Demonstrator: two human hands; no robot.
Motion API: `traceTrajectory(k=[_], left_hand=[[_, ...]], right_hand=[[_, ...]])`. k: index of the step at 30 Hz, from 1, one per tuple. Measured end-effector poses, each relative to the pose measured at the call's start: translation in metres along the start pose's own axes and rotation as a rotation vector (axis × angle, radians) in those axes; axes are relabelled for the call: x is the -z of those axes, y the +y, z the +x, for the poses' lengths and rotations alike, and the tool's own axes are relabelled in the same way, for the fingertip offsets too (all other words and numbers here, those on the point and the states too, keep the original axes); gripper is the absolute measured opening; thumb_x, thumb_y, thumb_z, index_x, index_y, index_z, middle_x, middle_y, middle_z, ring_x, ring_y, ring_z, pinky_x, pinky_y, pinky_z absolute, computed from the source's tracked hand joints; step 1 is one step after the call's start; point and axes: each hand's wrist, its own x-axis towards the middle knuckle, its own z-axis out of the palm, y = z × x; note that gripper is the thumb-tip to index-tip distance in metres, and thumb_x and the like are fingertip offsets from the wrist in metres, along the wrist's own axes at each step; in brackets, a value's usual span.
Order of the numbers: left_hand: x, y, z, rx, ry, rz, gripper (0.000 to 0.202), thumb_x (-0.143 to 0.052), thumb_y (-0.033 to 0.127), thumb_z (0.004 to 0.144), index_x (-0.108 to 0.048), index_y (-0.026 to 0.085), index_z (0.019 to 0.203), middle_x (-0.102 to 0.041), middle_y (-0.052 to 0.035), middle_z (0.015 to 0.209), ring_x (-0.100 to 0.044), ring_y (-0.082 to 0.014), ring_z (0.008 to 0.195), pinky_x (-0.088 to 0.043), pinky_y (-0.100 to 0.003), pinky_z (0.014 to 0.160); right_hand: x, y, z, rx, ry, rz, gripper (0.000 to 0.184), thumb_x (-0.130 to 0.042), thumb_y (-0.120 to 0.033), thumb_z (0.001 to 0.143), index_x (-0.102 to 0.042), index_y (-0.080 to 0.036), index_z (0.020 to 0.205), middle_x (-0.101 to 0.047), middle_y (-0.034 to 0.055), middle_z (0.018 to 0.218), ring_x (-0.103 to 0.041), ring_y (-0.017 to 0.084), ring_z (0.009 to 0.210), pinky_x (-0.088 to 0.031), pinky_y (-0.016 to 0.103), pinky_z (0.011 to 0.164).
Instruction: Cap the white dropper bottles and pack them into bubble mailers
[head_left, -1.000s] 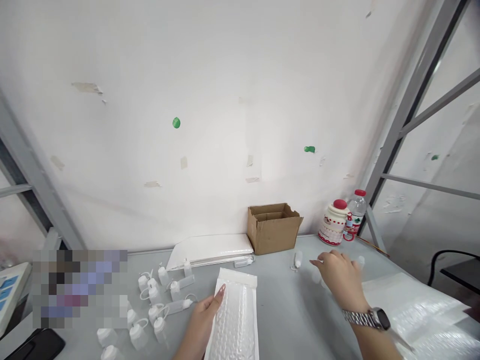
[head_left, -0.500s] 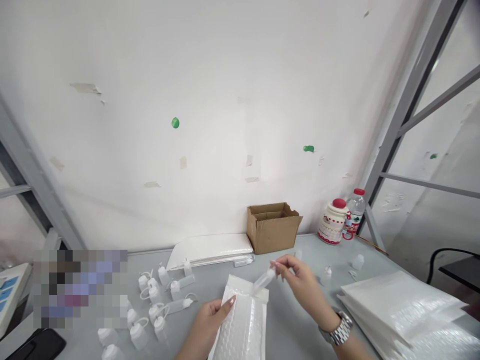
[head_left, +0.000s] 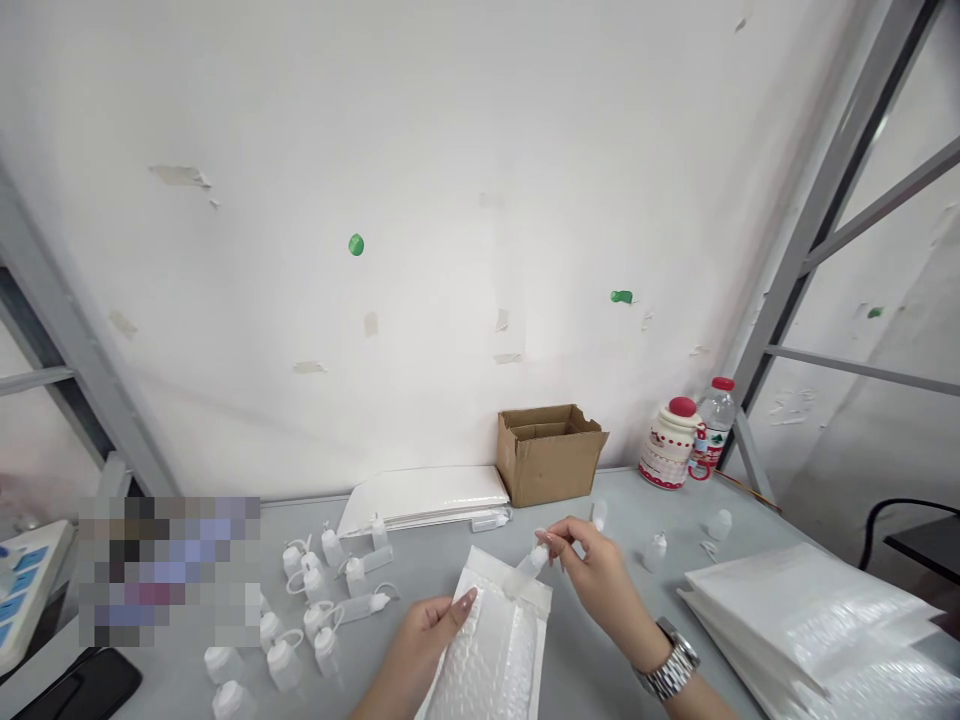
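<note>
My left hand (head_left: 439, 630) grips the left edge of a white bubble mailer (head_left: 499, 650), thumb on its front face. The mailer's open mouth points away from me. My right hand (head_left: 581, 560) pinches the capped end of a translucent squeeze bottle (head_left: 529, 568), whose lower part is inside the mouth of the mailer. A metal watch (head_left: 671, 660) is on the right wrist. To the left of my left hand stand several small squeeze bottles (head_left: 283, 665) with tethered caps, and a few lie on their sides.
A cardboard box (head_left: 551, 470) stands against the wall beside flat white mailers (head_left: 427, 495). More mailers (head_left: 802, 610) are stacked at the right. Behind them are a cream jar (head_left: 670, 445) and a water bottle (head_left: 716, 415). A black phone (head_left: 94, 685) lies at the left.
The squeeze bottle has gone deeper into the mailer, with my right hand lower and closer to its mouth. The mailer has tilted slightly to the right.
</note>
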Motion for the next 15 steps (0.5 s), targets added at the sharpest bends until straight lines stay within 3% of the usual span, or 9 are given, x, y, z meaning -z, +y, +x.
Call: traceTrajectory(k=[3,7,9,13,15], left_hand=[[-0.001,0.001,-0.001,-0.013,0.007,0.018,0.053,-0.058,0.069,0.052,-0.043,0.019,0.046,-0.031,0.0070,0.045,-0.025,-0.0087,0.048,-0.018,-0.023,0.049],[-0.001,0.003,-0.003,-0.027,-0.021,0.013,0.052,-0.058,0.069,0.053,-0.044,0.019,0.049,-0.032,0.0069,0.046,-0.026,-0.0088,0.048,-0.019,-0.023,0.049],[-0.001,0.003,-0.003,-0.032,-0.026,0.001,0.052,-0.059,0.068,0.053,-0.044,0.018,0.048,-0.032,0.0069,0.046,-0.026,-0.0086,0.049,-0.018,-0.023,0.049],[0.000,-0.003,0.001,-0.053,0.018,-0.047,0.050,-0.059,0.066,0.055,-0.048,0.017,0.050,-0.035,0.0062,0.048,-0.028,-0.0088,0.050,-0.021,-0.023,0.051],[0.001,-0.006,0.004,-0.066,0.032,-0.055,0.051,-0.059,0.066,0.056,-0.051,0.016,0.053,-0.037,0.0058,0.048,-0.030,-0.0093,0.051,-0.023,-0.023,0.051]], right_hand=[[-0.005,-0.002,-0.005,0.056,-0.041,-0.021,0.030,-0.047,-0.042,0.083,-0.058,-0.020,0.064,-0.061,0.0024,0.064,-0.053,0.018,0.068,-0.041,0.030,0.066],[-0.017,-0.003,-0.008,-0.186,-0.304,0.182,0.029,-0.052,-0.041,0.079,-0.058,-0.018,0.061,-0.058,-0.0010,0.054,-0.052,0.014,0.055,-0.041,0.024,0.055],[-0.023,-0.002,-0.010,-0.245,-0.373,0.221,0.031,-0.053,-0.042,0.078,-0.058,-0.017,0.060,-0.057,-0.0019,0.054,-0.051,0.013,0.053,-0.040,0.023,0.053],[-0.036,-0.006,-0.018,-0.062,-0.344,0.085,0.045,-0.040,-0.046,0.085,-0.049,-0.018,0.050,-0.051,-0.0015,0.057,-0.049,0.014,0.065,-0.039,0.026,0.067],[-0.041,-0.010,-0.023,0.017,-0.400,0.047,0.048,-0.037,-0.046,0.087,-0.042,-0.018,0.048,-0.048,-0.0025,0.057,-0.047,0.013,0.066,-0.038,0.028,0.075]])
